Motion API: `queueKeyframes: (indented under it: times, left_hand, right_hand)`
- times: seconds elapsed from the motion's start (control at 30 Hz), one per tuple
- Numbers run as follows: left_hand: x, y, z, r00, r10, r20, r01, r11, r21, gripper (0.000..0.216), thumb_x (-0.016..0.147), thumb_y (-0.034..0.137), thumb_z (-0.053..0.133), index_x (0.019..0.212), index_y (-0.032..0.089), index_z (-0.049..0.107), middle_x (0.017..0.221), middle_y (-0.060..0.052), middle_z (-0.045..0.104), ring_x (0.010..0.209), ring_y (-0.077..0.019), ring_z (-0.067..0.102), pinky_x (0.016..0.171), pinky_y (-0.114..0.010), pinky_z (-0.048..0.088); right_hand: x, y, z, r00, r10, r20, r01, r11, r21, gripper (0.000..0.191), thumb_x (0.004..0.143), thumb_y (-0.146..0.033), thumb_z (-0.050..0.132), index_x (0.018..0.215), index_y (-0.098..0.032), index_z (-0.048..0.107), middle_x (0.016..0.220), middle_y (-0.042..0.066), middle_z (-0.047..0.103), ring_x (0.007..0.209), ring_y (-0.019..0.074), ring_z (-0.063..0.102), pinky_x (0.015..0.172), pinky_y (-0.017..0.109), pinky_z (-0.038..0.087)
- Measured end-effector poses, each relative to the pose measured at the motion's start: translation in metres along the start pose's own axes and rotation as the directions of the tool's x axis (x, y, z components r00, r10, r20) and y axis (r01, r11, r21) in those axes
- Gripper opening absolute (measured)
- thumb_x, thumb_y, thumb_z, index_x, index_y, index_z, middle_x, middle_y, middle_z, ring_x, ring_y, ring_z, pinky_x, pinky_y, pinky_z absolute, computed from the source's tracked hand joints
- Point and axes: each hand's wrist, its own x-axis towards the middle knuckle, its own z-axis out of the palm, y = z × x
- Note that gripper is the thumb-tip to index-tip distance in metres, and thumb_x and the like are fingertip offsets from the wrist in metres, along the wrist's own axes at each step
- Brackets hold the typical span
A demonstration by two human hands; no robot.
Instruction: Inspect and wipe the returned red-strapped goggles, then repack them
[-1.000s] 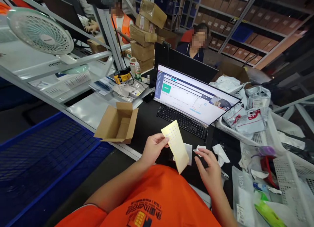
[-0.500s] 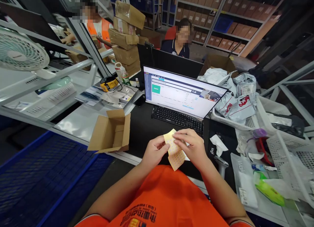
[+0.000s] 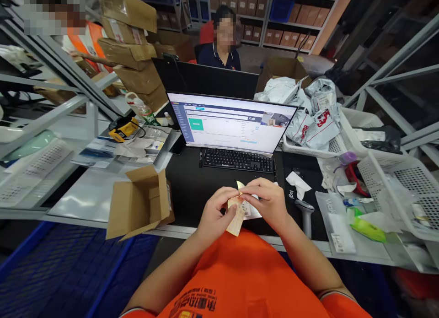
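A pale yellow sheet of small stickers (image 3: 235, 223) is held up in front of my orange shirt, bent near its top. My left hand (image 3: 216, 212) is closed on its left side, thumb over the front. My right hand (image 3: 269, 201) pinches at its upper part, fingertips close to the left ones; whether a single sticker is between them is too small to tell. Under the right hand, a white piece with a barcode (image 3: 253, 212) lies on the black mat. The keyboard (image 3: 236, 161) and the lit monitor (image 3: 229, 123) stand just beyond.
An open cardboard box (image 3: 137, 208) stands at the left. To the right are a scanner (image 3: 305, 215), a crumpled tissue (image 3: 298, 184), a plastic packet (image 3: 331, 226) and white baskets (image 3: 408, 190) with silver bags (image 3: 322, 126). A co-worker (image 3: 219, 57) sits behind the monitors.
The view has turned and shifted, so the desk appears further left. The sticker sheet is now bent at its top, with both hands' fingertips closer together. Both hands keep hold of it.
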Motion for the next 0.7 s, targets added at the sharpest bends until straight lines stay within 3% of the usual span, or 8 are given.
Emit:
queueKeyframes:
  times: [0.17,0.33,0.53,0.63,0.7]
  left_hand:
    - [0.002,0.0,0.002,0.996,-0.053,-0.072,0.047,0.996,-0.081,0.027,0.086,0.04,0.069,0.104,0.019,0.075,0.107,-0.01,0.067,0.095,-0.0207,0.065,0.075,-0.028,0.054]
    - [0.005,0.003,-0.001,0.987,-0.06,-0.147,0.059,0.998,-0.014,0.026,0.092,0.039,0.063,0.083,0.02,0.078,0.088,-0.006,0.07,0.084,-0.0179,0.064,0.074,-0.028,0.051]
    - [0.005,0.002,-0.006,0.982,-0.096,-0.163,0.095,0.995,-0.018,0.037,0.095,0.037,0.059,0.067,0.018,0.073,0.079,-0.004,0.068,0.075,-0.0148,0.061,0.068,-0.025,0.047]
    - [0.006,0.001,-0.008,0.978,-0.119,-0.171,0.115,0.993,-0.031,0.04,0.095,0.037,0.059,0.062,0.017,0.069,0.073,-0.003,0.064,0.07,-0.0132,0.058,0.064,-0.024,0.044]
    - [0.006,0.001,-0.009,0.975,-0.136,-0.173,0.134,0.991,-0.027,0.042,0.095,0.038,0.059,0.059,0.017,0.067,0.071,-0.003,0.063,0.068,-0.0127,0.056,0.061,-0.024,0.041]
  right_hand:
    - [-0.009,0.002,0.011,0.99,-0.086,-0.114,0.07,0.988,-0.137,0.008,0.091,-0.025,0.071,0.095,-0.026,0.076,0.086,0.001,0.075,0.075,0.0139,0.069,0.064,0.027,0.052]
    - [-0.012,0.006,0.015,0.961,-0.273,-0.041,0.252,0.928,-0.274,0.014,0.091,-0.019,0.067,0.1,-0.027,0.074,0.088,0.0,0.076,0.076,0.0141,0.069,0.065,0.028,0.05]
    - [-0.012,0.003,0.016,0.874,-0.485,-0.027,0.438,0.812,-0.386,0.019,0.092,-0.01,0.06,0.105,-0.018,0.071,0.088,0.004,0.076,0.08,0.0154,0.07,0.074,0.029,0.056]
    - [-0.011,0.0,0.019,0.846,-0.532,-0.018,0.478,0.774,-0.416,0.017,0.093,-0.009,0.058,0.101,-0.015,0.071,0.085,0.005,0.075,0.078,0.0154,0.07,0.074,0.028,0.056]
    - [-0.011,-0.001,0.021,0.858,-0.514,-0.008,0.464,0.781,-0.418,0.016,0.092,-0.008,0.059,0.1,-0.016,0.07,0.084,0.004,0.075,0.078,0.0153,0.07,0.073,0.028,0.056]
